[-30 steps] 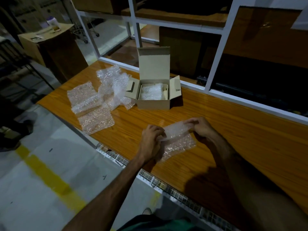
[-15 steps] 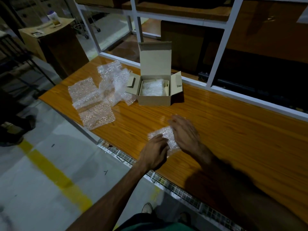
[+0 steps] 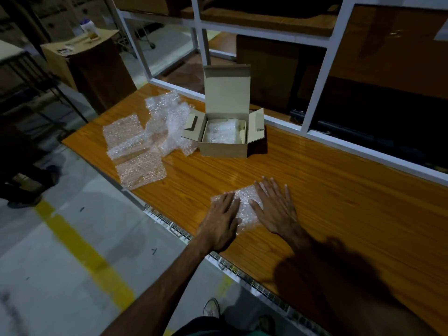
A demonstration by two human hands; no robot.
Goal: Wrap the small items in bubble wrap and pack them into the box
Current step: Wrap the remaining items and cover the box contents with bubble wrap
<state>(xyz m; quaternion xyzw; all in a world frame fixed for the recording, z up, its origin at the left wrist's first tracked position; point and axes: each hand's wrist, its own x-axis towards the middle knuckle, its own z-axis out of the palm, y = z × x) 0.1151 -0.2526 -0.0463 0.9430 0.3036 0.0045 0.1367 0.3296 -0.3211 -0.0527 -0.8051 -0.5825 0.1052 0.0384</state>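
Near the front edge of the orange wooden table [image 3: 315, 180], a small piece of bubble wrap [image 3: 244, 202] lies flat under 2 hands. Left hand [image 3: 221, 221] covers its left side, fingers straight and close together, pressing down. Right hand [image 3: 276, 209] covers its right side, fingers straight and slightly spread, fingertips reaching past the wrap's far edge. Between the hands a strip of wrap shows. Farther back stands an open cardboard box [image 3: 225, 139] with a wrapped bundle [image 3: 221, 132] inside; loose bubble wrap sheets [image 3: 145, 146] lie just left of it.

Loose sheets [image 3: 143, 144] left of box [image 3: 226, 141]
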